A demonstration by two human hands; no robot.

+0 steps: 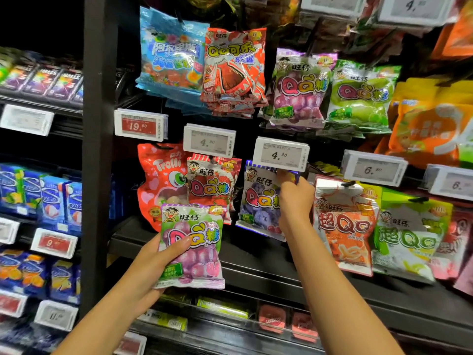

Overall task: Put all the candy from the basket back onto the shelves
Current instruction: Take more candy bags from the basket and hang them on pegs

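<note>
The left hand [151,262] grips a grape candy bag [192,245] in reserve while the right hand [294,198] pinches the blueberry bag [258,201] at its top edge, apparently to thread it onto its hook.

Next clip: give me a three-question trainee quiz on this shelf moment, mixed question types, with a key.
1. True or false: the left hand holds a grape bag.
2. The right hand reaches the top of which hanging bag? A. Trolli bag B. blueberry bag C. cola bag
3. Fill in: the price tag just above the right hand reads ____.

Key: 1 true; 2 B; 3 4.20
</note>
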